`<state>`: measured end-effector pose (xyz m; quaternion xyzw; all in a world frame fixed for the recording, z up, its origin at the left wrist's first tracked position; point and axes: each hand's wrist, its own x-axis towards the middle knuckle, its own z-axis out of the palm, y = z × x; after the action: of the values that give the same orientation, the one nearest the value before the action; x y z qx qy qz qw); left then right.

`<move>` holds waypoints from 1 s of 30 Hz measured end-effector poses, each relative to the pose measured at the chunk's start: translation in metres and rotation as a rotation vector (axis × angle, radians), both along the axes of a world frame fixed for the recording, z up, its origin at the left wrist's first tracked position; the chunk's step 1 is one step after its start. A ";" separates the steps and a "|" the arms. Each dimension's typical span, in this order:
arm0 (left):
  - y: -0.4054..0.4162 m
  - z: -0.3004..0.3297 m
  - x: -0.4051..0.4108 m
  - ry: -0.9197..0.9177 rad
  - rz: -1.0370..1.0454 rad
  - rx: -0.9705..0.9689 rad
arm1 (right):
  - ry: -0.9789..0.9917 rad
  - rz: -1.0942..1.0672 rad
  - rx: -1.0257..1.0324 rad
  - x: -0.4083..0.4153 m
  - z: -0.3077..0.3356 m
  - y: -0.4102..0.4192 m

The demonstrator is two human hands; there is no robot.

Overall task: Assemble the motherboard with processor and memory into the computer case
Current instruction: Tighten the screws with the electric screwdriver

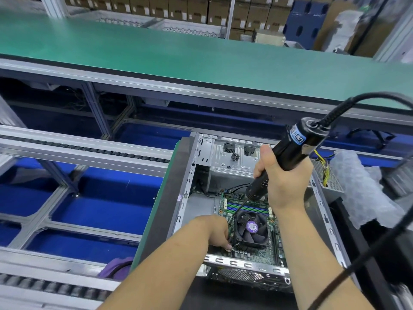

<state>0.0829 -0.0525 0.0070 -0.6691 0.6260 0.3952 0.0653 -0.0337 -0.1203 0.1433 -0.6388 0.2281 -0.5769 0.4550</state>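
Inside the case (321, 198), left fingers (228, 246) hide the screwdriver (288, 153) tip — blurred.

The location is a factory assembly line for computers. A long green anti-static workbench (201, 54) spans the station above aluminium-profile framing (96, 113) and roller conveyor tracks (85, 149). Stacked cardboard cartons (178, 10) fill the racking beyond its far edge. A corded electric screwdriver (283, 157) serves the open computer case (223, 157).
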 end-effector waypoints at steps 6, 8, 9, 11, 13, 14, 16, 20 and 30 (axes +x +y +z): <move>0.000 -0.001 -0.001 0.006 0.010 -0.004 | 0.025 0.061 -0.021 -0.006 0.002 0.008; 0.000 -0.001 -0.001 0.007 0.010 -0.008 | 0.037 0.086 -0.024 -0.007 0.003 0.009; 0.000 -0.001 -0.001 0.006 0.006 -0.010 | 0.051 0.096 -0.026 -0.006 0.003 0.008; 0.000 0.000 -0.001 0.003 -0.004 -0.011 | 0.087 0.114 -0.019 -0.004 0.005 0.007; 0.000 0.000 -0.001 0.007 -0.006 -0.014 | 0.121 0.142 -0.017 0.001 0.007 0.005; 0.000 0.000 -0.001 0.009 -0.006 -0.013 | 0.143 0.150 -0.017 0.005 0.007 0.005; 0.000 0.001 -0.001 0.009 -0.011 -0.010 | 0.185 0.129 -0.014 0.014 0.008 0.004; 0.000 0.002 0.000 0.013 -0.015 -0.008 | 0.135 0.055 0.040 0.019 0.006 0.000; 0.001 0.003 -0.001 0.018 -0.004 -0.013 | 0.215 0.141 -0.027 0.019 0.005 0.006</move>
<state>0.0818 -0.0515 0.0102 -0.6647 0.6304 0.3969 0.0564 -0.0145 -0.1140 0.1484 -0.7176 0.2223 -0.4745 0.4588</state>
